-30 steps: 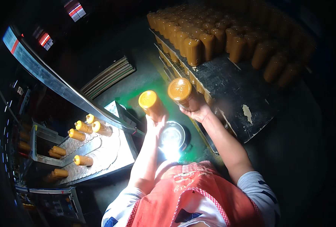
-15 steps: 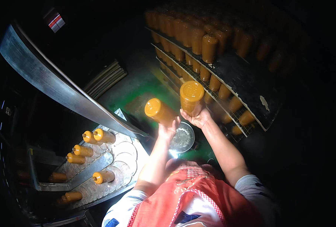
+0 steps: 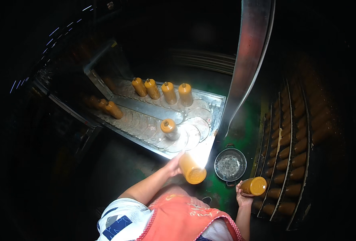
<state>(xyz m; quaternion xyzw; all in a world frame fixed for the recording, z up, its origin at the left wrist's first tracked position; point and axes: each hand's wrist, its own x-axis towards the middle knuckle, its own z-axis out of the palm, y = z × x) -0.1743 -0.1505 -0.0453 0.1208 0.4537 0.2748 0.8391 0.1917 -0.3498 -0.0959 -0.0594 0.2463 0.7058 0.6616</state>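
Observation:
My left hand (image 3: 174, 165) is wrapped around an orange-brown bottle (image 3: 192, 170), whose round base faces up toward me. It is at the near corner of a metal conveyor (image 3: 174, 154); I cannot tell whether the bottle touches it. Lower right, my right hand (image 3: 243, 198) grips a second orange-brown bottle (image 3: 254, 186), its base also turned outward. One bottle (image 3: 168, 127) stands upright on the conveyor's overlapping round plates (image 3: 192, 135), neck up, closest to my left hand. Several more bottles (image 3: 168, 93) are upright along its far side.
A round metal pan (image 3: 230, 164) with handles sits on the green floor between my hands. Racks (image 3: 292, 156) full of similar bottles rise at the right. A tall curved metal sheet (image 3: 250, 52) stands by the conveyor's right end. More bottles (image 3: 113, 109) are at the conveyor's left.
The view has swung left, so the conveyor is now ahead and the racks are at the right. My hands have moved apart, each still holding its bottle, the left one near the conveyor.

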